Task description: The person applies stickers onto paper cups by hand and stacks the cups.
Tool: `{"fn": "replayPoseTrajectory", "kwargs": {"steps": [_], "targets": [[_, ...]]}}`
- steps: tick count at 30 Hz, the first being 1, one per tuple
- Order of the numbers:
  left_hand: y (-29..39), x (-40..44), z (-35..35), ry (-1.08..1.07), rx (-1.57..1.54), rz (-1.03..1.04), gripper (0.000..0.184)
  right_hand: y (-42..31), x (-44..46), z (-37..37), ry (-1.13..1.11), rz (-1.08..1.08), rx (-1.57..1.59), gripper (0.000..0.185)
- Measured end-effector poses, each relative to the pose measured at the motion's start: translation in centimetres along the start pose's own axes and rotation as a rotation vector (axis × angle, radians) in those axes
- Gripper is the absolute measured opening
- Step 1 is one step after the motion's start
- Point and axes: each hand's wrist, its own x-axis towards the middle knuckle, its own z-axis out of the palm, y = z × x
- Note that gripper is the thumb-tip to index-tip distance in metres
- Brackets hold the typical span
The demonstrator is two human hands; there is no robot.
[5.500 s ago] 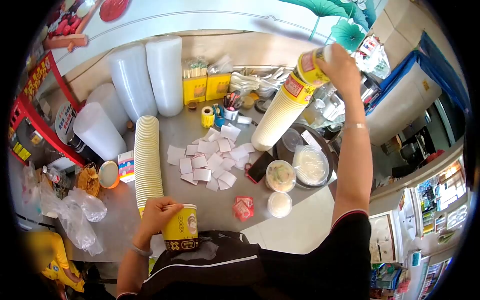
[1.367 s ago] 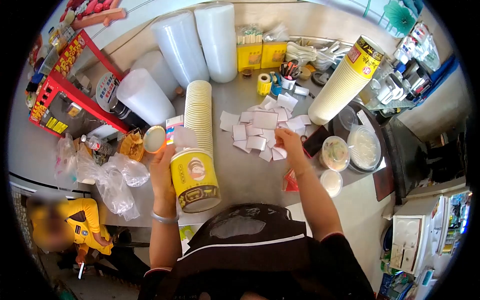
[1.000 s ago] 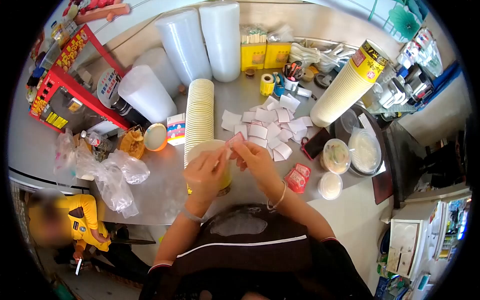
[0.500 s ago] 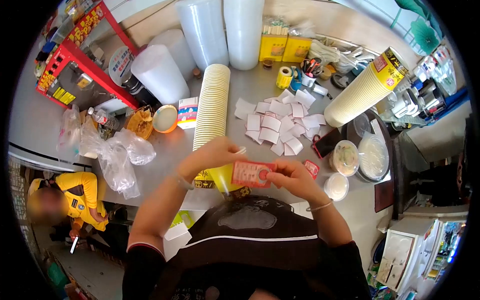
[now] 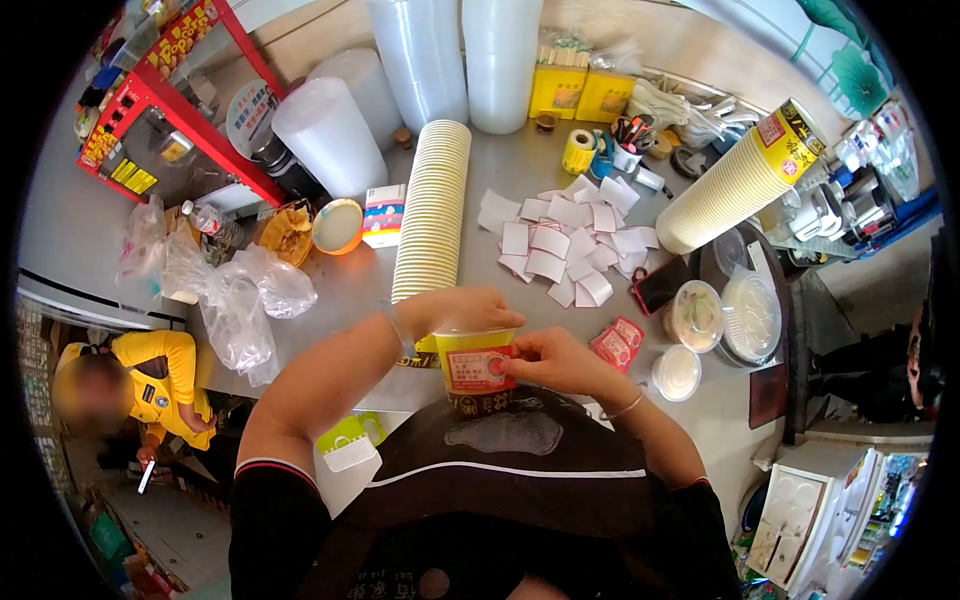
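A yellow paper cup (image 5: 447,352) is upright close to my apron, at the table's near edge. My left hand (image 5: 462,308) grips it from above at the rim, with some fingers hidden behind or inside it. A red printed label (image 5: 468,371) lies flat against the cup's front. My right hand (image 5: 562,362) has its thumb on the label's right edge, with its other fingers around the cup's side and partly hidden. A long row of nested paper cups (image 5: 432,215) lies just beyond my left hand. A few more red labels (image 5: 617,343) rest on the table right of my right hand.
White paper pieces (image 5: 570,240) are heaped mid-table. Further right are a phone (image 5: 660,287), lidded tubs (image 5: 692,316) and another cup stack (image 5: 735,185). Plastic bags (image 5: 245,310) and an orange bowl (image 5: 338,228) lie left. A person in yellow (image 5: 160,385) sits at lower left.
The red label, held up in front of the cup before, is now against the cup's side. The cup stands more upright under my left hand, and more loose red labels show at right.
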Motion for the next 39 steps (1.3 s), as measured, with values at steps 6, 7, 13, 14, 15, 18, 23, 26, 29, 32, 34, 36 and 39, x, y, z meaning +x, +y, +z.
{"fn": "replayPoseTrajectory", "kwargs": {"steps": [6, 7, 13, 14, 15, 18, 23, 26, 29, 32, 34, 36, 39], "targets": [[-1.2, 0.4, 0.3, -0.012, 0.215, 0.262, 0.044, -0.1, 0.4, 0.6, 0.055, 0.041, -0.256, 0.039], [-2.4, 1.0, 0.6, -0.001, 0.3, 0.339, 0.042, -0.5, 0.2, 0.7, 0.084, 0.033, -0.326, 0.04], [-5.0, 1.7, 0.1, 0.084, 0.396, 0.333, 0.034, -0.1, -0.3, 2.7, 0.577, -0.142, -0.688, 0.049], [-5.4, 1.9, -0.1, 0.115, 0.485, 0.389, 0.033, 0.2, -0.1, 2.9, 0.658, -0.239, -0.674, 0.051], [-5.3, 1.9, -0.5, 0.115, 0.538, 0.387, 0.031, 0.0, 0.2, 3.3, 0.54, -0.385, -0.745, 0.05], [-6.6, 3.1, -0.4, 0.13, 0.447, 0.339, 0.028, -0.4, 0.9, 4.5, 0.206, -0.682, -0.883, 0.05], [-7.4, 3.1, 0.2, 0.308, 0.563, 0.475, 0.024, 2.6, 2.0, 4.0, 0.29, -0.688, -0.878, 0.055], [-5.7, 2.5, 1.5, 0.398, -1.242, -0.131, 0.024, 5.3, 1.1, 3.6, 0.636, -0.159, -0.032, 0.059], [-1.4, 0.4, 1.4, 0.523, -1.184, -0.215, 0.022, 6.9, 0.3, 2.1, 0.41, 0.091, 0.841, 0.065], [-2.3, 0.0, 2.4, 0.376, -1.099, -0.086, 0.025, 8.5, 0.0, 0.9, 0.451, 0.004, 0.864, 0.067], [-2.6, -0.5, 2.2, 0.211, -1.081, -0.024, 0.029, 9.0, -0.3, 0.6, 0.446, -0.044, 0.855, 0.068], [-2.2, -1.0, 2.2, 0.162, -1.028, 0.019, 0.032, 9.7, -0.4, 0.2, 0.424, -0.08, 0.811, 0.069], [-0.9, -1.1, 2.6, 0.245, -0.871, 0.046, 0.034, 9.6, -0.7, -0.4, 0.398, -0.143, 0.753, 0.071]]}}
